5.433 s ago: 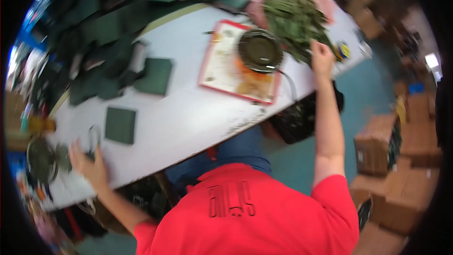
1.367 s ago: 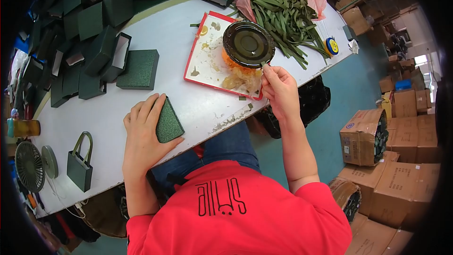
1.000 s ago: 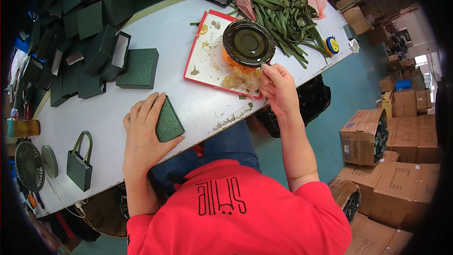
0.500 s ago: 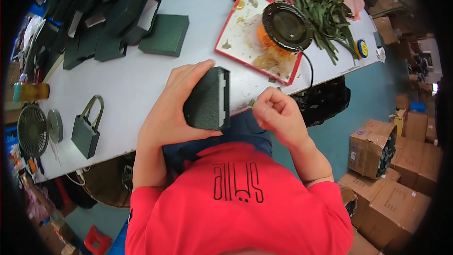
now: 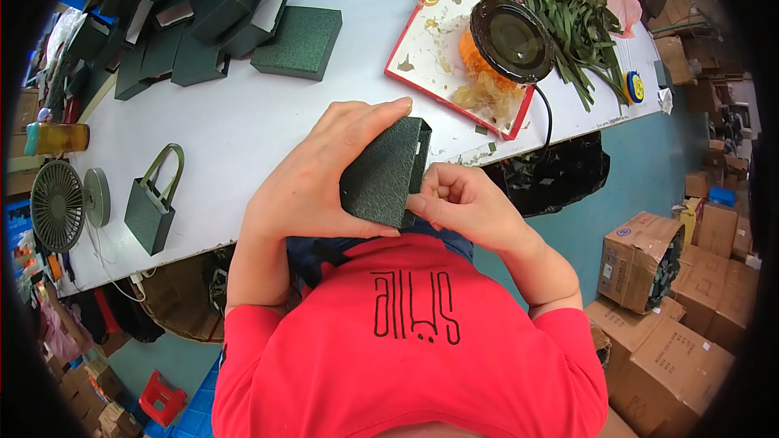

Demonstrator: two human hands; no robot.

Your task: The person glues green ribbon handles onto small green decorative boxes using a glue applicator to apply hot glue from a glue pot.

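Observation:
My left hand (image 5: 312,170) grips a dark green textured box (image 5: 380,170) across its width, thumb along the near edge and fingers over the far edge. The box is tilted, with its open side facing right. At that opening is my right hand (image 5: 466,204), its fingers curled and its thumb tip touching the box's rim. What the right fingers pinch, if anything, is hidden. A finished-looking small green bag with a strap handle (image 5: 150,215) stands on the left of the white table (image 5: 219,138).
Several green boxes (image 5: 299,42) are piled at the back left. A round black-rimmed pot (image 5: 513,39) with amber drips stands on a red-edged tray (image 5: 422,36), its cord running off the table edge. Green straps (image 5: 564,16) lie behind it. A small fan (image 5: 57,207) is at left, cartons (image 5: 637,259) at right.
My right hand has moved left to the box's open side and now touches its rim. The left hand still holds the box, which has turned slightly. The camera view has shifted a little.

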